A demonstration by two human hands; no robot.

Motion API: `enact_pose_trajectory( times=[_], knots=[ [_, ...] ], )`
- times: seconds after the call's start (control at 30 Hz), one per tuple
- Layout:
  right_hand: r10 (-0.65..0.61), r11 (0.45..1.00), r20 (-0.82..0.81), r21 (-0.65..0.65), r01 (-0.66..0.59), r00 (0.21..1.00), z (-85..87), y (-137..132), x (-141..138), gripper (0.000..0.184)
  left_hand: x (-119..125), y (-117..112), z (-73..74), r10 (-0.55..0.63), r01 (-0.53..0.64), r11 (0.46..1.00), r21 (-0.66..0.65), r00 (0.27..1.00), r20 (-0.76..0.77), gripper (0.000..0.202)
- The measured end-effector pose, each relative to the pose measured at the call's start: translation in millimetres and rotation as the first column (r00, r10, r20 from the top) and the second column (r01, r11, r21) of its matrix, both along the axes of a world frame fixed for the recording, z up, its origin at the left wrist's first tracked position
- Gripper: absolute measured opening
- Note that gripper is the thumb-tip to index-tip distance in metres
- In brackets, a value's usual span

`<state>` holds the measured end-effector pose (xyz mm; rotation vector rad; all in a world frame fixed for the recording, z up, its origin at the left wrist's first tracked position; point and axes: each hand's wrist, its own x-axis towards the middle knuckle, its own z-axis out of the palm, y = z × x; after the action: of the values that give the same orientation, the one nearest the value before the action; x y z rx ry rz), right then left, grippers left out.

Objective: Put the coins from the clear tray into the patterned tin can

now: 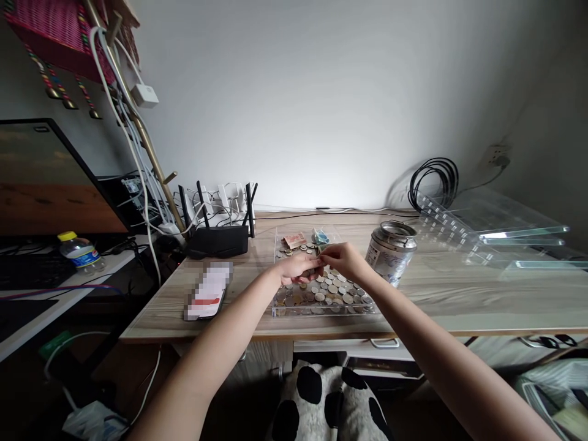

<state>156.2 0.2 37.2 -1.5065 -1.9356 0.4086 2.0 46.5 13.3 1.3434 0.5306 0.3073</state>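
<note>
While both hands meet low over the tray (321,310) at the middle of the frame, the slip of a single coin looks to me the likeliest trouble. The right hand (343,260) has its fingers (324,251) pressed together at the tips, right against the left hand (298,267). Whether a coin sits between them is too small to tell. The left hand's fingers are curled, palm down, just over the coins (328,291), and I cannot tell if they hold anything.

The coins lie loose and crowded across the tray floor, some overlapping. One dropped from this pinch would vanish among the rest. It could also bounce over the shallow wall onto the worktop (459,300), and the tray sits near the front edge, so it might roll to the floor.

The can (391,251) stands upright just right of the tray, close beside the right wrist. A quick outward swing of that arm could knock it over, toward the clear panels (496,223) at right of frame.

Two notes (294,240) lie at the tray's far end, above the hands in the picture. They are light, and a brush of the fingers could push them over the rim. The phone (209,293) lies left of the tray, near the left forearm, where a careless elbow might nudge it.
</note>
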Motion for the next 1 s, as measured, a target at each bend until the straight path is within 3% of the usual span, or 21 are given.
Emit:
enact_pose_trajectory(
  times=[0.1,0.17,0.2,0.23,0.3,0.43,0.53,0.6,0.7,0.73,0.77,0.83,0.9,1.0],
  knots=[
    [-0.136,0.955,0.004,0.268,0.130,0.991,18.7,-13.9,15.3,0.022,0.0,1.9,-0.2,0.072,-0.072,0.997,0.004,0.997,0.031,0.032],
    [-0.320,0.857,-0.001,0.426,0.290,0.947,39.8,-22.9,42.4,0.024,0.4,5.8,-1.8,0.138,-0.138,0.990,-0.003,0.990,0.036,0.033],
    [-0.423,0.804,0.002,0.462,0.374,0.906,50.0,-25.4,59.0,0.025,0.7,8.0,-2.8,0.171,-0.171,0.985,-0.006,0.985,0.032,0.033],
    [-0.482,0.785,0.031,0.458,0.417,0.875,58.7,-26.2,76.1,0.025,1.0,10.2,-4.0,0.200,-0.200,0.980,-0.009,0.979,0.027,0.032],
    [-0.521,0.809,0.116,0.382,0.447,0.845,70.0,-22.4,107.4,0.024,1.6,13.7,-6.1,0.239,-0.239,0.971,-0.014,0.971,0.023,0.029],
    [-0.415,0.909,0.316,0.179,0.376,0.853,71.5,-4.7,144.1,0.018,2.2,16.9,-8.6,0.253,-0.252,0.967,-0.039,0.967,0.020,0.025],
    [-0.384,0.923,0.345,0.124,0.364,0.856,69.2,1.2,149.8,0.020,1.7,18.2,-9.3,0.259,-0.258,0.963,-0.072,0.966,0.009,0.023],
    [-0.444,0.896,0.305,0.168,0.411,0.843,69.4,-2.3,144.2,0.024,1.3,18.6,-9.5,0.252,-0.251,0.964,-0.092,0.968,0.000,0.020],
    [-0.597,0.741,0.080,0.435,0.511,0.798,66.2,-14.7,118.0,0.029,0.3,17.3,-8.6,0.202,-0.201,0.976,-0.086,0.979,0.001,0.020],
    [-0.590,0.694,-0.002,0.511,0.507,0.808,62.4,-18.7,104.4,0.029,-0.1,16.3,-8.0,0.180,-0.179,0.981,-0.069,0.984,0.007,0.021],
    [-0.540,0.690,-0.045,0.548,0.472,0.841,56.9,-21.7,89.1,0.028,-0.5,15.0,-7.4,0.158,-0.157,0.987,-0.043,0.987,0.016,0.024],
    [-0.339,0.814,-0.012,0.497,0.300,0.941,41.2,-23.2,56.6,0.027,-1.0,12.6,-6.5,0.125,-0.126,0.992,0.019,0.991,0.041,0.031],
    [-0.119,0.940,0.053,0.328,0.095,0.991,22.2,-18.1,27.6,0.027,-1.1,11.2,-6.6,0.117,-0.122,0.990,0.076,0.991,0.058,0.036],
    [0.027,0.988,0.085,0.152,-0.040,0.996,-2.5,-3.0,1.7,0.028,-0.4,11.3,-8.1,0.160,-0.163,0.978,0.130,0.987,0.036,0.036]
  ],
)
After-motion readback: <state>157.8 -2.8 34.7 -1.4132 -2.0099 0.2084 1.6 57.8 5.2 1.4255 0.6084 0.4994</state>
